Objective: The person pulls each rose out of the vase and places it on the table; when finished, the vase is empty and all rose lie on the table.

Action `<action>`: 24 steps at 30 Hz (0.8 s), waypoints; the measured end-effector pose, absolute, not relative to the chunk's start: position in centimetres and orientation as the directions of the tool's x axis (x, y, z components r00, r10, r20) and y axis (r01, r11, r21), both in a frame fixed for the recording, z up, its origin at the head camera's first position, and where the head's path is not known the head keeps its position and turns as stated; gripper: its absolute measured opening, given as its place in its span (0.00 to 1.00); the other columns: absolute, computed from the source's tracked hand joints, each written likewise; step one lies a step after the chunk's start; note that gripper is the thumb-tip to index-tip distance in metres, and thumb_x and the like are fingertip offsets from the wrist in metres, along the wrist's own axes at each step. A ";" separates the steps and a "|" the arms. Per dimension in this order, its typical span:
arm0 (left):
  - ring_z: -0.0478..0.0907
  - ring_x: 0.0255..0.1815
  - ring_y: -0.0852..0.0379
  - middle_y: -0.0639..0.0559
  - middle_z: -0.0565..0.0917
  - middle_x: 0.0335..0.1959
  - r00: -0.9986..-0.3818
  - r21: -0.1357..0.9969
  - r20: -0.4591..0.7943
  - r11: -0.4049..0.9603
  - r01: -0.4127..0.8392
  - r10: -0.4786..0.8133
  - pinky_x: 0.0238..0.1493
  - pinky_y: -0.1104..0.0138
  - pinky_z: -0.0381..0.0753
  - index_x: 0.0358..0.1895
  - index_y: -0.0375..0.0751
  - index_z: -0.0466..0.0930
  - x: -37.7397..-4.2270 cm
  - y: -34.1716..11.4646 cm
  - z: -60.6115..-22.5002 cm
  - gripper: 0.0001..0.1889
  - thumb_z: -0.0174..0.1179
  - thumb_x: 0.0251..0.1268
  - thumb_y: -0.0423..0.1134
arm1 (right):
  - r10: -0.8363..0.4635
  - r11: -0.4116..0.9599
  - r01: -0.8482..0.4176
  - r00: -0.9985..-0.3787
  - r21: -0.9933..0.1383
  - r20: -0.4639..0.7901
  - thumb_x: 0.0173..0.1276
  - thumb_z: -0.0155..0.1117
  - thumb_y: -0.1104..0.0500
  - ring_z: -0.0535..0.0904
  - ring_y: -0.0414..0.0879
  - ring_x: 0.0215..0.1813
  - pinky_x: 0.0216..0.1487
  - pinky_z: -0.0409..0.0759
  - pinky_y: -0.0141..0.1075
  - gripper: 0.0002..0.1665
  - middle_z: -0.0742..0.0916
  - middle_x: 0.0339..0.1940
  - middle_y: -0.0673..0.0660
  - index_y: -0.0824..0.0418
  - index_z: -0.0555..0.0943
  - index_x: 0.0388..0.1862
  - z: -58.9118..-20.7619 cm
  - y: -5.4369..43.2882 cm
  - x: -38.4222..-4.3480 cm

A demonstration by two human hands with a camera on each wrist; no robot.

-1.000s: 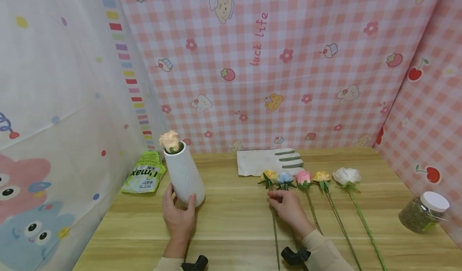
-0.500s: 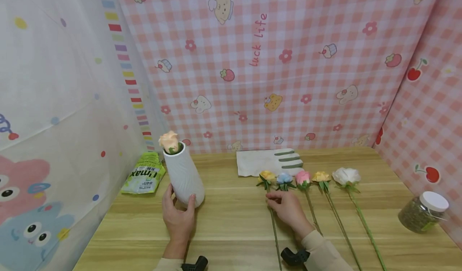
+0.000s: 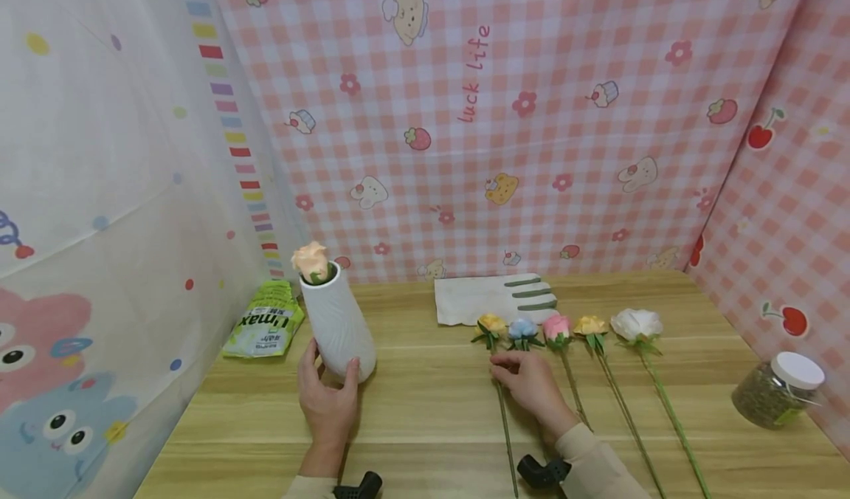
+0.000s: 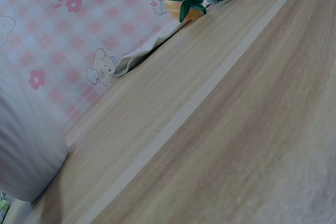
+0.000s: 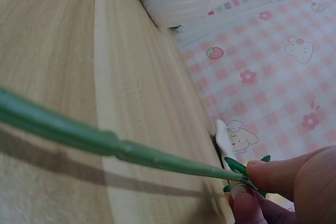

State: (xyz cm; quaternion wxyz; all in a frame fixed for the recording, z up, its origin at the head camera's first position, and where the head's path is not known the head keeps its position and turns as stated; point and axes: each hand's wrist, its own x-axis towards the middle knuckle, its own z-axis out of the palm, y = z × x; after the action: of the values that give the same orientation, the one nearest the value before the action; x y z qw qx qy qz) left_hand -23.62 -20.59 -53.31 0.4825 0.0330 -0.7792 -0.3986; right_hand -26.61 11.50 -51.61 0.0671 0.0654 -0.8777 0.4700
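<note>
In the head view my left hand [image 3: 327, 409] grips the lower part of a white textured vase [image 3: 341, 331], thumb on one side and fingers on the other. A peach rose [image 3: 311, 261] sits in the vase's mouth. My right hand [image 3: 534, 390] pinches the stem of the leftmost yellow rose [image 3: 491, 325] just below its head. The right wrist view shows the green stem [image 5: 157, 160] running close over the table, with thumb and fingertip at its leaves. In the left wrist view the vase's base [image 4: 31, 150] stands on the wood; the left hand is outside that view.
To the right lie a blue rose [image 3: 523, 329], a pink rose [image 3: 557, 328], another yellow rose [image 3: 591, 326] and a white rose [image 3: 637, 325]. Behind them is a white glove [image 3: 471, 300]. A green packet [image 3: 265, 322] lies left; a white-lidded jar [image 3: 773, 396] stands right.
Since one second ago the leftmost yellow rose has shifted slightly left with my right fingertips. My left hand and the vase look the same.
</note>
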 end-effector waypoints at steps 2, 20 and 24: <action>0.71 0.60 0.44 0.39 0.73 0.60 -0.533 0.653 0.725 0.680 0.334 -0.435 0.50 0.50 0.77 0.68 0.37 0.65 -23.6 -20.6 -53.3 0.39 0.72 0.52 0.40 | -0.046 0.553 -0.168 -0.984 -0.816 0.172 0.60 0.70 0.64 0.81 0.43 0.38 0.38 0.78 0.35 0.08 0.88 0.36 0.51 0.59 0.88 0.39 -51.5 11.6 -26.6; 0.73 0.57 0.43 0.39 0.75 0.58 -0.503 0.643 0.743 0.678 0.356 -0.441 0.47 0.50 0.77 0.66 0.36 0.67 -23.7 -20.7 -53.4 0.39 0.73 0.49 0.38 | -0.114 0.518 -0.263 -0.964 -0.814 0.240 0.64 0.67 0.60 0.81 0.45 0.40 0.39 0.80 0.35 0.10 0.87 0.38 0.52 0.61 0.86 0.43 -45.6 12.0 -25.8; 0.73 0.58 0.44 0.39 0.75 0.58 -0.511 0.650 0.737 0.674 0.352 -0.443 0.48 0.50 0.77 0.66 0.35 0.67 -23.8 -20.7 -53.5 0.38 0.73 0.49 0.39 | -0.234 0.382 -0.250 -0.958 -0.890 0.168 0.67 0.65 0.55 0.81 0.48 0.43 0.42 0.81 0.38 0.14 0.87 0.43 0.54 0.59 0.84 0.49 -42.2 10.6 -25.3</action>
State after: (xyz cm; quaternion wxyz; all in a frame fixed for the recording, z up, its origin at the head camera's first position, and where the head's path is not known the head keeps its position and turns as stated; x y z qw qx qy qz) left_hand -23.76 -20.69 -53.45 0.4935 0.0296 -0.7703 -0.4026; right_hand -25.34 10.63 -42.19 0.0071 0.1456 -0.8312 0.5366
